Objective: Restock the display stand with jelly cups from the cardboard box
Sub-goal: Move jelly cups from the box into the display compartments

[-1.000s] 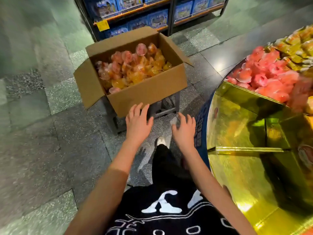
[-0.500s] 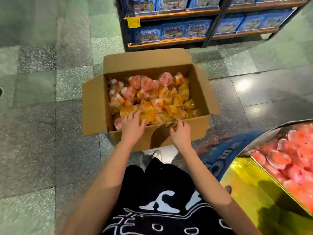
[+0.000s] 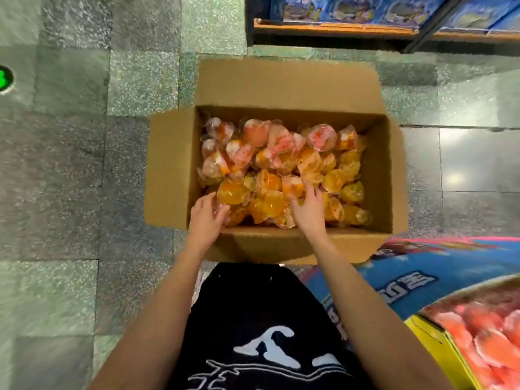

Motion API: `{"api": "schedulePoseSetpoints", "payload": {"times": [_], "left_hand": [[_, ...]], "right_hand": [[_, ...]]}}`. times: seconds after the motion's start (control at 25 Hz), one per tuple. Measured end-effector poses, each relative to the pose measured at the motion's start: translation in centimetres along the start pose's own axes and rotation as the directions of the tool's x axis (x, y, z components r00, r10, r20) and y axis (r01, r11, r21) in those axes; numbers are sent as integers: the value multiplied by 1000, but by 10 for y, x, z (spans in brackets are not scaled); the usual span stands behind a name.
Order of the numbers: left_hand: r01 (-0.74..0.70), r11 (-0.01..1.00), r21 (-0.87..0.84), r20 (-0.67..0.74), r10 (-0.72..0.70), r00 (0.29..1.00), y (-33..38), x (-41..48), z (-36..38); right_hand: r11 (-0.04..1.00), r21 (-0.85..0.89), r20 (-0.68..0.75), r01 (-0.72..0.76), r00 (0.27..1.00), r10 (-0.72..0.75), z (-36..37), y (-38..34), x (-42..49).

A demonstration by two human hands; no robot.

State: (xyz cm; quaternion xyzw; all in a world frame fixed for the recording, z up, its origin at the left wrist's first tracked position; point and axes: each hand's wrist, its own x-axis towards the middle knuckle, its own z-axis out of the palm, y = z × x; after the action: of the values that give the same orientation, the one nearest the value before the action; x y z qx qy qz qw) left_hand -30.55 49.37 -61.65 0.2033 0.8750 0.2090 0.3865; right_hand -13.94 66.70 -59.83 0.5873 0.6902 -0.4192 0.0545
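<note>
At the lower right the display stand (image 3: pixel 408 277) shows pink cups (image 3: pixel 484 342) in its tray. Ahead, both hands reach into the open cardboard box (image 3: pixel 171 170). The left hand (image 3: pixel 206 218) touches jelly cups (image 3: pixel 281 161) at the near left corner; whether it grips I cannot tell. The right hand (image 3: pixel 308 208) lies spread, fingers wide, on the orange ones. Beyond, a shelf (image 3: pixel 337 26) of blue packs.

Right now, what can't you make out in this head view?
- Grip: left hand and right hand blur among the jelly cups; hold unclear.
- Cardboard box depth: top cups hide what lies below.
- Display stand: cut by right and bottom edges.
- Shelf packages: print blurred.
</note>
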Motion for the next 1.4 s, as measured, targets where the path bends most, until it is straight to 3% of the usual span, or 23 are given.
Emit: {"api": "schedulePoseSetpoints", "payload": {"times": [0.16,0.32,0.48,0.64,0.84,1.0,1.12,1.28,1.4], "left_hand": [[87,995,56,119,-93,988,-10,19,5],[255,967,1,93,-254,963,-7,32,12],[228,971,79,107,-236,966,-13,41,18],[210,978,-3,98,-209,973,-16,48,18],[186,982,20,-63,-184,981,-5,21,21],[119,949,-291,-206,-184,961,11,6,9],[72,877,-475,-253,-214,943,33,18,-2],[-85,891,-445,-305,-61,950,42,61,-10],[-69,886,-459,-270,-65,961,42,80,0]], "right_hand": [[999,-9,-36,-39,999,39,14,-8,30],[999,3,-34,-49,998,49,27,-6,45],[993,61,21,-99,995,97,30,-6,59],[990,114,16,-83,997,82,31,-1,65],[967,251,-35,-51,998,61,25,-6,45],[956,289,120,-49,993,15,16,-34,36],[908,389,306,-157,951,33,33,-60,40],[774,532,452,-343,888,83,76,-76,50],[684,592,456,-426,877,151,96,-74,48]]}}
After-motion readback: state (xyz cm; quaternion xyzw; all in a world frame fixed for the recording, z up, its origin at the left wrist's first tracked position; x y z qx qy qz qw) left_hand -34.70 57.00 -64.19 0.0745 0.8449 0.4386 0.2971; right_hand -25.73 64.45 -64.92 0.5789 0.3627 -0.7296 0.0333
